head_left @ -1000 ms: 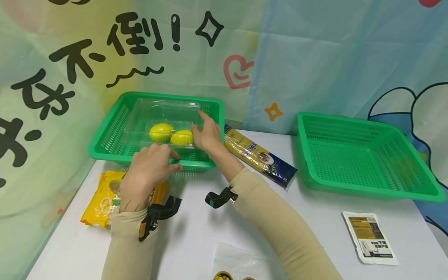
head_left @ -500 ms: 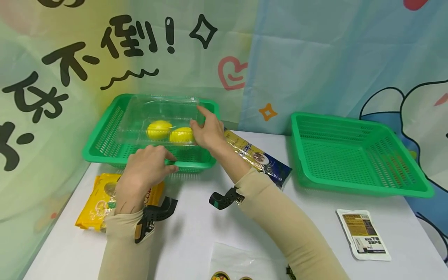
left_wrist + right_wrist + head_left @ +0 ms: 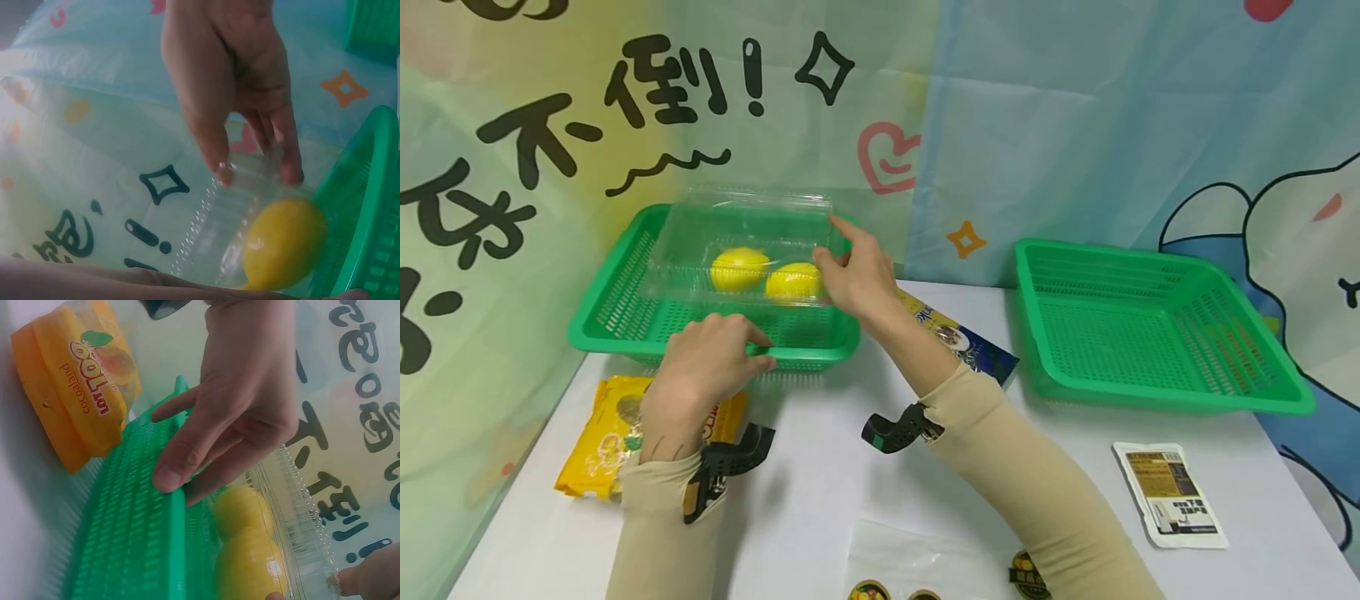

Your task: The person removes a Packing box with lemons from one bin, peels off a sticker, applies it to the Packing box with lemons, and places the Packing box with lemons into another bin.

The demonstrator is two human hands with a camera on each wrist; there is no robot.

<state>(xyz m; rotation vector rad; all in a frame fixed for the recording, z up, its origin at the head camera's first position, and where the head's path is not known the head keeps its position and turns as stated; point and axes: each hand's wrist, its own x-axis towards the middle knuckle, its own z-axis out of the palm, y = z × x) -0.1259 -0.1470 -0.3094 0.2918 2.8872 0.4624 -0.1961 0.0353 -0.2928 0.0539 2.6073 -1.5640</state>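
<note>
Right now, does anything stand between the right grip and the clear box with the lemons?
Nothing visible: the right grip holds the clear box by its right end; the left grip holds the basket rim.

Right hand [image 3: 234, 75] on clear box [image 3: 219, 225], lemon [image 3: 285, 244] inside

The right hand [image 3: 859, 271] has raised the clear container [image 3: 775, 237], its far edge above the basket rim [image 3: 812, 355].

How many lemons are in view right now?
2: one lemon near the middle of the clear plastic container, the other lemon beside the right hand. None seems hidden.
</note>
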